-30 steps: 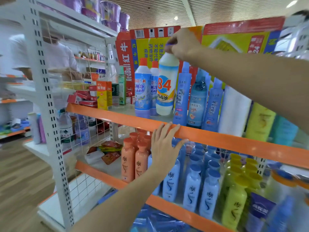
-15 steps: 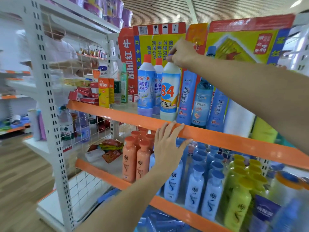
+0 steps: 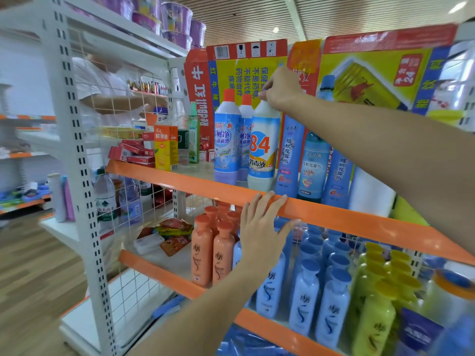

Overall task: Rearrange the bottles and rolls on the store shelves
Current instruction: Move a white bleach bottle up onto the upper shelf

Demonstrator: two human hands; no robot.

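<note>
My right hand (image 3: 281, 88) grips the blue cap of a white "84" bottle (image 3: 263, 147), which stands upright near the front of the upper shelf. To its left stand two light-blue bottles with orange caps (image 3: 227, 145). To its right are tall blue bottles (image 3: 314, 165) and a white roll (image 3: 370, 191), partly hidden by my right arm. My left hand (image 3: 262, 232) rests with straight fingers on the orange shelf edge (image 3: 359, 219). On the lower shelf stand orange bottles (image 3: 212, 250), blue bottles (image 3: 304, 291) and yellow-green bottles (image 3: 375, 299).
Flattened red and yellow cartons (image 3: 246, 70) lean behind the upper shelf. An orange juice box (image 3: 165, 147) and red boxes (image 3: 133, 152) sit at the shelf's left. A white perforated upright (image 3: 77, 150) stands left. A person in white (image 3: 97, 86) works behind the wire grid.
The "84" bottle has come down from a tilt to stand upright on the upper shelf, beside the orange-capped bottles. My left hand stays on the orange edge.
</note>
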